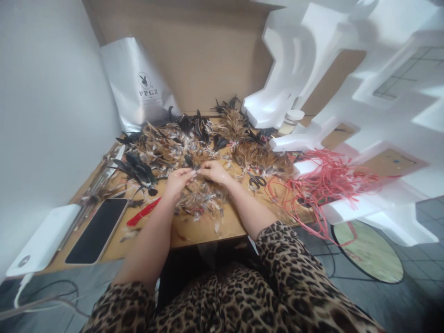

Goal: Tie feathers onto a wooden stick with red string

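Note:
Over the middle of the table, my left hand [181,181] and my right hand [214,172] meet fingertip to fingertip. Both are pinched closed on a small dark feather [189,161] that sticks up between them. Beneath my wrists lies a loose heap of brown feathers [203,201]. A wider pile of brown and black feathers [163,145] spreads out beyond my hands. To the left of my left hand rests a bundle of black feathers [136,170]. Black-handled scissors [257,180] lie to the right of my right hand.
A phone [97,231] and a white power bank [43,240] with a cable sit at left. Red strips [144,212] lie near my left forearm. Pink string [326,180] tangles over white foam pieces [374,208] at right. A silver bag [138,88] and a lidded jar [291,121] stand behind.

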`<state>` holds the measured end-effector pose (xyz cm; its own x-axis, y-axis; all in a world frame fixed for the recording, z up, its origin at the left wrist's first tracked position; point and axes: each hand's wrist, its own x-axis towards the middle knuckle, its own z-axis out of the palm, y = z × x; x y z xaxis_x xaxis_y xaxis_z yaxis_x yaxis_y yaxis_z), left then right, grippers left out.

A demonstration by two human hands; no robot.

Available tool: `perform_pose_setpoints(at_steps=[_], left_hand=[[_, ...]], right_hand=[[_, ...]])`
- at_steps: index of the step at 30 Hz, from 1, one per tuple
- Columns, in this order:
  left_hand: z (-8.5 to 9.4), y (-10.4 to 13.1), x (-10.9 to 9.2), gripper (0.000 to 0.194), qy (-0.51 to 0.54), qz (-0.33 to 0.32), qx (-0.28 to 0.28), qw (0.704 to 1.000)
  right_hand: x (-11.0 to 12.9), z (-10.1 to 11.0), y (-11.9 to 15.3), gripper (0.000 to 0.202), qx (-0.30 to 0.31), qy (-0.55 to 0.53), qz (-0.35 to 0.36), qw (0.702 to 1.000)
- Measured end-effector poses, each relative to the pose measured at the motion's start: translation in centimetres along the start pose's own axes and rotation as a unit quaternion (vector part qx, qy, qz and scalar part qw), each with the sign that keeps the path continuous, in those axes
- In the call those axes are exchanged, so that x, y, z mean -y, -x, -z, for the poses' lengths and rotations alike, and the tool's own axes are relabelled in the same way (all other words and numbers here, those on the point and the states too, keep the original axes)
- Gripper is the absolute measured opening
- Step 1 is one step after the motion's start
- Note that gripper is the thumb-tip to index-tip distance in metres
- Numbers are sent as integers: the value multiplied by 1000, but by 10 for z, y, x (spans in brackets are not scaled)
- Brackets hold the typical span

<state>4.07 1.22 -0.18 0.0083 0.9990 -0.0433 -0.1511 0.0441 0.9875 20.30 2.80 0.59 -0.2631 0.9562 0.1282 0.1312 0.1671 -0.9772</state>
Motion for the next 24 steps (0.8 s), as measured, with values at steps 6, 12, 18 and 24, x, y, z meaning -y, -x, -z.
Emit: perform_pose_setpoints(at_steps=[6, 12, 18, 24], left_hand=[[3, 1, -3, 34, 82, 55, 50, 994], [4, 1, -3, 31, 118, 74, 64, 988], [-2, 2, -2, 36, 25, 14, -7, 1000], [-7, 5, -3, 25, -55, -77, -83, 992]], right_hand=[[1, -5, 1, 28, 4, -59, 1, 998], [-3, -14, -1, 32, -8, -149, -34, 988], [-8, -15, -3, 27, -55, -84, -11, 995], [-8, -14, -4, 22, -79, 12, 10, 997]])
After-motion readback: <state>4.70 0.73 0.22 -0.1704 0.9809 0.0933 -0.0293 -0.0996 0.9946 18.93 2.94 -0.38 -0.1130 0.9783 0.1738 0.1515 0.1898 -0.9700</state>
